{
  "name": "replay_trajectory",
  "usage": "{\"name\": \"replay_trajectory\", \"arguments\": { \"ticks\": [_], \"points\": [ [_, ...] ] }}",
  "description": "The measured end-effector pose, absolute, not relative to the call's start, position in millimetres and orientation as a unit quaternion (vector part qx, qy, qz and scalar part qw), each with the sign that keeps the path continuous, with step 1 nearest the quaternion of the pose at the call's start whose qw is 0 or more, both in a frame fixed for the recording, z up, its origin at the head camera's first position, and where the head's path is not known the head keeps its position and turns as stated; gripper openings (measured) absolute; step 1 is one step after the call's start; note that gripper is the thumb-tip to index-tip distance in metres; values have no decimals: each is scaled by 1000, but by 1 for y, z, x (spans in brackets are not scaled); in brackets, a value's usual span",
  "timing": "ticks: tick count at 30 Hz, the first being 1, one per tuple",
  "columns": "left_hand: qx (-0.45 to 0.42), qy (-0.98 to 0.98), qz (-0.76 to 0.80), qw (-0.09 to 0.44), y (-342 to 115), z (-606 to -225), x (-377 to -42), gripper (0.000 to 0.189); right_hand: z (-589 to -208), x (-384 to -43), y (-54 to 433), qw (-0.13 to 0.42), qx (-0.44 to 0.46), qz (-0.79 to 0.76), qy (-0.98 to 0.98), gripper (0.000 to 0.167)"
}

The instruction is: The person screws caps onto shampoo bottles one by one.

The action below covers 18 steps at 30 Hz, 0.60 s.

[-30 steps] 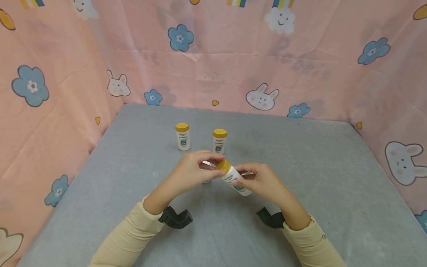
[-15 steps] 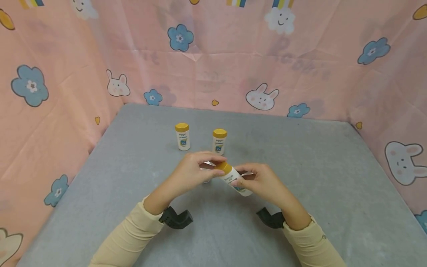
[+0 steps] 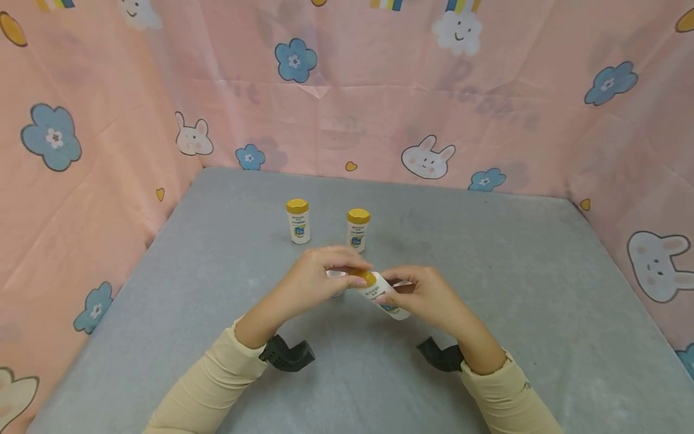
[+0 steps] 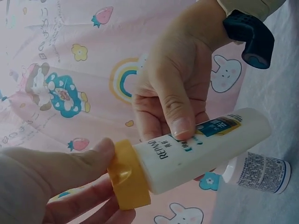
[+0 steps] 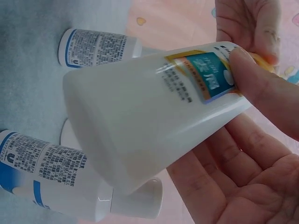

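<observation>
In the head view a white bottle [image 3: 386, 300] with a yellow cap tilts between my two hands, above the table. My left hand [image 3: 311, 277] pinches the yellow cap [image 4: 129, 175] between thumb and fingers. My right hand [image 3: 428, 295] grips the bottle's body, its thumb across the printed label [image 5: 210, 77]. The cap sits on the bottle's top end. Two more yellow-capped white bottles stand upright beyond my hands, the left one [image 3: 299, 226] apart from the right one [image 3: 357, 232].
Low in the right wrist view shows a white bottle [image 5: 56, 172] with blue markings and fine print. Another printed white bottle [image 5: 96, 49] is above it. In the head view my hands mostly hide them. Grey cloth [image 3: 515, 289] covers the table; a pink patterned curtain [image 3: 352, 108] surrounds it.
My left fingers have turned over the yellow cap toward the right and now cover more of it. My right hand keeps its grip with little movement; the standing bottles stay in place.
</observation>
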State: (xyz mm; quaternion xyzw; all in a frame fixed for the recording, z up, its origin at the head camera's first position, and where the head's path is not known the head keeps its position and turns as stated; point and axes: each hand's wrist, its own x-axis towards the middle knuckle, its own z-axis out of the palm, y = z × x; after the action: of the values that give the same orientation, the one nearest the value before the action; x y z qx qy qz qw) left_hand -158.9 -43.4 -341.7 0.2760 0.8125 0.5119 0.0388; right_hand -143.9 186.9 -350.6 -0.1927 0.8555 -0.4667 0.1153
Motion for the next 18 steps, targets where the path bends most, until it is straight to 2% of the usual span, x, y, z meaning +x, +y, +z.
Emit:
{"name": "replay_trajectory", "arguments": {
  "ticks": [5,8,13,18],
  "points": [
    [235,838,493,7,-42,-336,-156,47,-351,-144,187,110,-191,-462,859,31],
    [209,856,473,-7,-41,-337,-155,40,-351,-144,187,108,-190,-464,858,30],
    [215,857,468,-7,-40,-341,-155,27,-350,-144,186,106,-194,-466,857,29],
    [227,845,484,12,-41,-342,-155,29,-351,-144,187,99,-195,-458,862,29]
  ]
}}
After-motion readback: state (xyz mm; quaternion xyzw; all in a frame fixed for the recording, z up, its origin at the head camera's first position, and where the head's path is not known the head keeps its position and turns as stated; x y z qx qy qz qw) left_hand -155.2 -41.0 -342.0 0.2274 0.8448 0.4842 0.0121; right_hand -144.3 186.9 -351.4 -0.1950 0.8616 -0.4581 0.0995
